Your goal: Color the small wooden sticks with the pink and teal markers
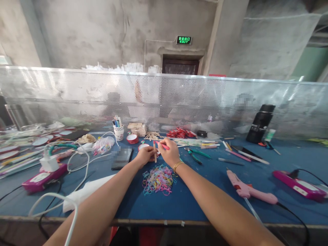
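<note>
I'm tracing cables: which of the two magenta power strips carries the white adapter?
The magenta power strip on the left: the white adapter stands on it, while the one on the right carries a black plug.

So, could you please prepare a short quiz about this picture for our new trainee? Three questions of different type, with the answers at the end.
1. Multiple choice: What does the person's left hand hold?
A) a black flask
B) a slim wooden stick
C) a paper cup

2. True or false: The pink glue gun lies to the right of the pile of coloured loops.

3. Fill in the gap: The red pen-like tool is held in the person's ____ hand.

Key:
1. B
2. True
3. right
</note>
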Demonstrator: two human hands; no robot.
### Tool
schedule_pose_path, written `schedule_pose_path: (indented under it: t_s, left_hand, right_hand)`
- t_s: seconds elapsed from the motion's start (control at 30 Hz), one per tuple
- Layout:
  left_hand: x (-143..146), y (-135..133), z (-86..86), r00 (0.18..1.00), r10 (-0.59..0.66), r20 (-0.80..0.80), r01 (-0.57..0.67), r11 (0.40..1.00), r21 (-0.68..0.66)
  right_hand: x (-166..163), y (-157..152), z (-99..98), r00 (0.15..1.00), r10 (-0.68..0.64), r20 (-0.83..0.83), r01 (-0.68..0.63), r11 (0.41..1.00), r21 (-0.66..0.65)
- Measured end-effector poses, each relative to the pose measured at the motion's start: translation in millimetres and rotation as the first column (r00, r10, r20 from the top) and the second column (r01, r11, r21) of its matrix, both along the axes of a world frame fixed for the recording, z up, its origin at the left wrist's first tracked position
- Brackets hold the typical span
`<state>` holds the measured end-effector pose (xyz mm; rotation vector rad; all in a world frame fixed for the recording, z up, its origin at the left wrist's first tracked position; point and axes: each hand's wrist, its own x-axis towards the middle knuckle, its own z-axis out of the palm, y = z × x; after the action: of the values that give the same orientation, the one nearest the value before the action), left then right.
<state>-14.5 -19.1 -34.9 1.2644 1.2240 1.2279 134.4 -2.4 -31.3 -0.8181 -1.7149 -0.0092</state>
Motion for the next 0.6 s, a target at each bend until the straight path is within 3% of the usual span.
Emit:
schedule_pose_path:
  t_s: [0.6]
  left_hand:
    - [0.3,1.7,0.3,0.999,0.021,-0.026,-0.021,1.0,-0.003]
  right_hand:
    - [-0.9,-1.7,1.7,0.999,0.038,0.001,-0.038,0.999,-0.032]
